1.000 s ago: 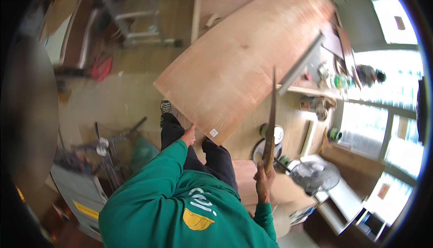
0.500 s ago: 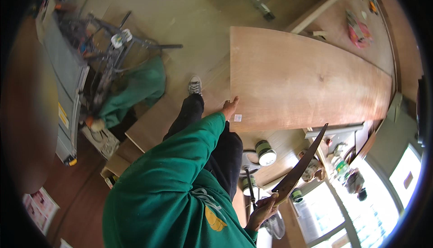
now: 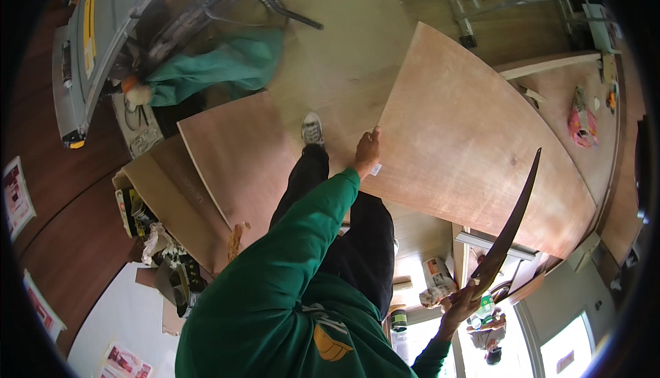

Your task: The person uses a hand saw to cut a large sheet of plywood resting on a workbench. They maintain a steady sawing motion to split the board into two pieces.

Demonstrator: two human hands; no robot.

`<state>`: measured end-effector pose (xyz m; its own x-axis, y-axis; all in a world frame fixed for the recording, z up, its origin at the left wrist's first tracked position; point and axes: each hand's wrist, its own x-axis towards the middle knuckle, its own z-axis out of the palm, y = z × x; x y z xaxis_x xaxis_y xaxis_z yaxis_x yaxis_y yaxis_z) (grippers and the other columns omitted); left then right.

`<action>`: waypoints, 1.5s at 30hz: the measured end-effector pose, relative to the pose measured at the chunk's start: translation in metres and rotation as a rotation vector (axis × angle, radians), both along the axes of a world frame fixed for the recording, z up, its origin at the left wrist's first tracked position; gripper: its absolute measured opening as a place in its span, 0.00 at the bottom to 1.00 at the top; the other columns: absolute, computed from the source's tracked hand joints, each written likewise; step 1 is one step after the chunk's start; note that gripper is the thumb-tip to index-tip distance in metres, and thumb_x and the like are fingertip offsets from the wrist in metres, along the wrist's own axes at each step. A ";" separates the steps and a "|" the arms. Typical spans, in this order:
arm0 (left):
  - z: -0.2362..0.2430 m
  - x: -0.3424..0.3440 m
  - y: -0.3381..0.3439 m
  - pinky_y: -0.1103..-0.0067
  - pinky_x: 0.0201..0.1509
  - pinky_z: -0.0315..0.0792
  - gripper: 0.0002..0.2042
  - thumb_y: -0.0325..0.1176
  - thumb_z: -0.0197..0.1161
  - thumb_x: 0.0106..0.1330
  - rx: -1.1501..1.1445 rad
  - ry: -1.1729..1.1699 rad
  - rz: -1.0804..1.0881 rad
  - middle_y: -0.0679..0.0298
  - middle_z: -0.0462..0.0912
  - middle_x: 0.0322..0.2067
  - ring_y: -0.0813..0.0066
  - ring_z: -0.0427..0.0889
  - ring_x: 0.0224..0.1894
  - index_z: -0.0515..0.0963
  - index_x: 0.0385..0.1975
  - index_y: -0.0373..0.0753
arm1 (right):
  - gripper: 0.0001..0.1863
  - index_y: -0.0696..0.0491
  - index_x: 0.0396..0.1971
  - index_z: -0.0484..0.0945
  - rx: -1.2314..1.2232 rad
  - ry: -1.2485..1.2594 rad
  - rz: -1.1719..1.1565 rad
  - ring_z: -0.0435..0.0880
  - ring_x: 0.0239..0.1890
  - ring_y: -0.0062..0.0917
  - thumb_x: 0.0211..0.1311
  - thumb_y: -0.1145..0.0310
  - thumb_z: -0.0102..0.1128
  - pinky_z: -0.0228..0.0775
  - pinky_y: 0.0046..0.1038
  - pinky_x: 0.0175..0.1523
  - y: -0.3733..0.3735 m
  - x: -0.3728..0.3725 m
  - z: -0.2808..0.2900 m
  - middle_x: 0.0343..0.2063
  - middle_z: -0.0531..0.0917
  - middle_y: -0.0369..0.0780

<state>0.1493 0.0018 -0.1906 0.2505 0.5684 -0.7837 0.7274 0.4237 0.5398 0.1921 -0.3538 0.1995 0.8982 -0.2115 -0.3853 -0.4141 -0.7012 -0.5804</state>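
My left hand [image 3: 368, 150] is closed on the near left edge of a large plywood board [image 3: 474, 130], fingers hidden behind it and a small white label beside the hand. The board is raised off the floor and tilted, its far end reaching toward the right wall. In my right hand [image 3: 459, 309], lower right, is a handsaw [image 3: 512, 225], gripped at its handle. The dark blade points up and overlaps the board's right part; whether it touches the board cannot be seen.
A grey table saw [image 3: 113, 48] with a green dust bag [image 3: 227, 62] stands at left. Below it are another wood panel [image 3: 237, 151] and a cardboard box [image 3: 165, 192]. A metal ladder [image 3: 509, 7] lies upper right. Beyond my right hand, another person [image 3: 489, 340] shows near bright windows.
The board has turned clockwise, its right end lower in view. My right hand and the saw have moved right. My view has shifted, showing more of the box and panel at left.
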 end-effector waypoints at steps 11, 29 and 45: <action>0.014 -0.019 0.011 0.54 0.65 0.73 0.40 0.65 0.45 0.80 0.017 0.060 -0.021 0.34 0.84 0.55 0.37 0.82 0.60 0.80 0.56 0.25 | 0.14 0.53 0.35 0.77 0.207 -0.003 -0.137 0.69 0.15 0.12 0.76 0.58 0.66 0.61 0.20 0.19 0.019 -0.042 0.022 0.15 0.70 0.28; -0.006 -0.255 0.289 0.69 0.64 0.75 0.39 0.65 0.49 0.81 0.070 -0.128 0.304 0.57 0.84 0.59 0.64 0.82 0.57 0.76 0.65 0.28 | 0.18 0.52 0.32 0.75 0.185 0.131 -0.182 0.73 0.16 0.14 0.72 0.56 0.72 0.67 0.22 0.21 0.066 -0.066 0.010 0.18 0.73 0.30; -0.060 -0.320 0.381 0.61 0.79 0.62 0.49 0.75 0.36 0.78 -0.014 0.202 0.090 0.53 0.66 0.78 0.56 0.66 0.78 0.60 0.79 0.33 | 0.20 0.54 0.33 0.76 0.226 0.107 -0.016 0.75 0.17 0.14 0.74 0.53 0.71 0.67 0.21 0.22 0.132 -0.047 -0.020 0.16 0.74 0.30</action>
<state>-0.1704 0.3832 -0.2506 0.0370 0.5698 -0.8210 0.7791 0.4981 0.3807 0.1446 -0.2215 0.1799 0.8472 -0.1231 -0.5169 -0.4915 -0.5513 -0.6742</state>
